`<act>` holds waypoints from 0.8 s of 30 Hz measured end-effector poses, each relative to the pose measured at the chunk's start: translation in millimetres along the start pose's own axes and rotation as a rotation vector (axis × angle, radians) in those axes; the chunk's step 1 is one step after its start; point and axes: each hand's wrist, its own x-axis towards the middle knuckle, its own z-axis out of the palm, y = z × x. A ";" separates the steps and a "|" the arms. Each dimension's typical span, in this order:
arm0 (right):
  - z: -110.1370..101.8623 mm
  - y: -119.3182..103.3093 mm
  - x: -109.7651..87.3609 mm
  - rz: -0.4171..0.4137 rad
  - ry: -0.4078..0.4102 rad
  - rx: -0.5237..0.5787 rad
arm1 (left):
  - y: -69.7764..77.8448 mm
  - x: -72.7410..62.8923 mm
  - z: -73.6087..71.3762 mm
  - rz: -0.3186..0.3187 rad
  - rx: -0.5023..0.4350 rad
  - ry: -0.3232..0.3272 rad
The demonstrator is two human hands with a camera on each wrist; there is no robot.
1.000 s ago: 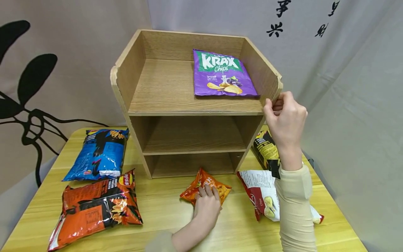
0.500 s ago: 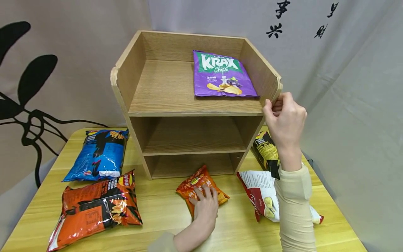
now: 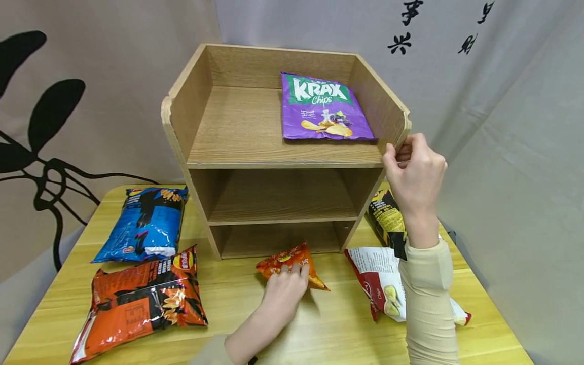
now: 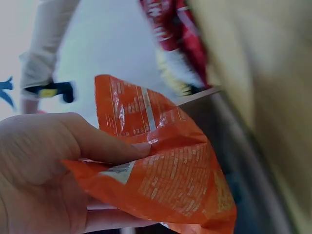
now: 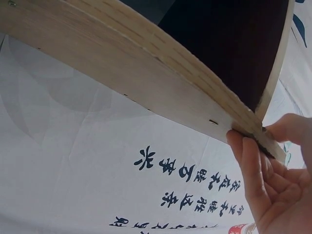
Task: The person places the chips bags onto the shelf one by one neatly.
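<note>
My left hand (image 3: 284, 293) pinches a small orange chip bag (image 3: 287, 259) between thumb and fingers, in front of the shelf's bottom compartment. In the left wrist view the thumb presses on the crumpled bag (image 4: 170, 170), whose printed back faces the camera. My right hand (image 3: 416, 177) grips the front edge of the right side panel of the wooden shelf (image 3: 285, 165). The right wrist view has its thumb on one side of the panel (image 5: 195, 97) and its fingers on the other. A purple Krax chip bag (image 3: 325, 109) lies on the top shelf.
On the table (image 3: 237, 324), a blue chip bag (image 3: 142, 223) and a large orange-black chip bag (image 3: 141, 304) lie left of the shelf. A white-and-red chip bag (image 3: 380, 279) and a yellow-black chip bag (image 3: 385, 215) lie at right, partly behind the right arm.
My left hand has gone from resting on the small orange bag to pinching it, and the bag has turned and tilted up. The right hand holds its place on the panel.
</note>
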 end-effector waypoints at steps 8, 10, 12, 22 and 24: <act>-0.5 -0.8 -0.3 0.017 0.000 0.015 | -19.6 -2.2 -71.3 0.141 -0.036 0.409; -0.5 -1.3 -0.2 0.018 0.003 0.016 | -25.3 -1.1 -88.2 0.174 -0.041 0.559; -0.5 -1.7 -0.3 0.021 0.003 0.019 | -32.5 2.1 -101.6 0.210 -0.033 0.726; -0.3 -2.2 0.0 0.024 0.008 0.014 | -89.2 32.6 -137.8 0.067 0.022 1.066; 0.0 -2.1 -0.3 0.025 0.007 0.010 | -102.5 40.2 -135.3 0.009 0.015 1.002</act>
